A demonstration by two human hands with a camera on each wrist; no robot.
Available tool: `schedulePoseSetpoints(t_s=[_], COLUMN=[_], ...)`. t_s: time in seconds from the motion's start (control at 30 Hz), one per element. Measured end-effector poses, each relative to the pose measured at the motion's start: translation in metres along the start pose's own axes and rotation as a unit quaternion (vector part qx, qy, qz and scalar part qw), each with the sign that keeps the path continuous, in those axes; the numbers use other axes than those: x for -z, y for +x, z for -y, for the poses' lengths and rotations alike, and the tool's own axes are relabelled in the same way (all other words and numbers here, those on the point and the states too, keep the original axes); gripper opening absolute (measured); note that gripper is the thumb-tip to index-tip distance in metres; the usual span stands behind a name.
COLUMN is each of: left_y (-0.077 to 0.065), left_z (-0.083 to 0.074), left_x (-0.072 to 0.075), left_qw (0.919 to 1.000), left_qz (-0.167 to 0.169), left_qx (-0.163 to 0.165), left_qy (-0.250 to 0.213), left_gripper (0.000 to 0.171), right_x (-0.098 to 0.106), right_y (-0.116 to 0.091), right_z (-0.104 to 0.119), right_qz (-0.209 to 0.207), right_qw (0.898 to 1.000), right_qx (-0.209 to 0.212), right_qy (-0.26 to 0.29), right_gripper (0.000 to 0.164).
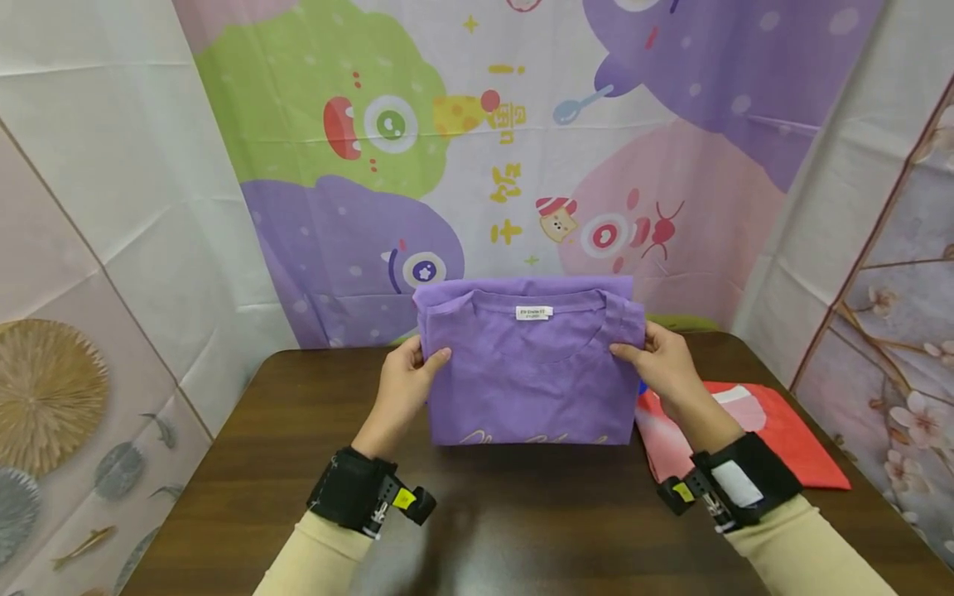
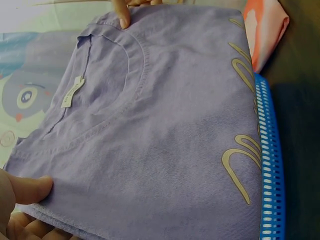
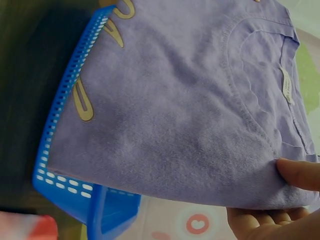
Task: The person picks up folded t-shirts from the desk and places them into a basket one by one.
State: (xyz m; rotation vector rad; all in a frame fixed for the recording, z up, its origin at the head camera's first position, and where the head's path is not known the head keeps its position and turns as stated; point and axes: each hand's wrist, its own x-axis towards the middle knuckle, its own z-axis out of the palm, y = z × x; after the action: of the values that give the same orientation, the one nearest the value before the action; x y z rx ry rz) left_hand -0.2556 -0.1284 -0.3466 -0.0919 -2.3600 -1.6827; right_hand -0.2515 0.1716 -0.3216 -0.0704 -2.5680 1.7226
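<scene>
A folded purple T-shirt (image 1: 532, 385) is held up between my two hands, its neckline and white label at the top and gold lettering along the lower fold. My left hand (image 1: 402, 382) pinches its left edge, thumb on the front and fingers behind. At the opposite edge my right hand (image 1: 671, 364) grips the shirt the same way. Beyond the shirt's lower fold, both wrist views show a blue perforated basket (image 3: 64, 187); in the head view the shirt hides most of it.
To the right on the brown wooden table (image 1: 514, 521) lies a folded red and pink cloth (image 1: 801, 439), close to my right forearm. A cartoon-printed curtain (image 1: 298, 108) hangs behind the table's far edge, with printed fabric panels at both sides.
</scene>
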Motion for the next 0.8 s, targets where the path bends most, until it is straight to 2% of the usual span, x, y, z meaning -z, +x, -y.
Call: schedulePoseSetpoints(t_s=[0.3,0.5,0.8], left_y=[0.015,0.021,0.03], left_z=[-0.014,-0.016,-0.019], left_x=[-0.001,-0.004,-0.005], left_qw=[0.9999,0.9999,0.9999], left_qz=[0.006,-0.001,-0.008], left_qx=[0.008,-0.001,-0.007], left_qy=[0.003,0.01,0.008], left_gripper=[0.029,0.029,0.028], right_x=[0.009,0.011,0.009], right_y=[0.014,0.019,0.029], right_z=[0.009,0.012,0.017], right_qz=[-0.009,-0.011,-0.036], right_qw=[1.0,0.999,0.999], right_qx=[0.005,0.015,0.016], right_qy=[0.017,0.028,0.012], right_gripper=[0.056,0.057,0.054])
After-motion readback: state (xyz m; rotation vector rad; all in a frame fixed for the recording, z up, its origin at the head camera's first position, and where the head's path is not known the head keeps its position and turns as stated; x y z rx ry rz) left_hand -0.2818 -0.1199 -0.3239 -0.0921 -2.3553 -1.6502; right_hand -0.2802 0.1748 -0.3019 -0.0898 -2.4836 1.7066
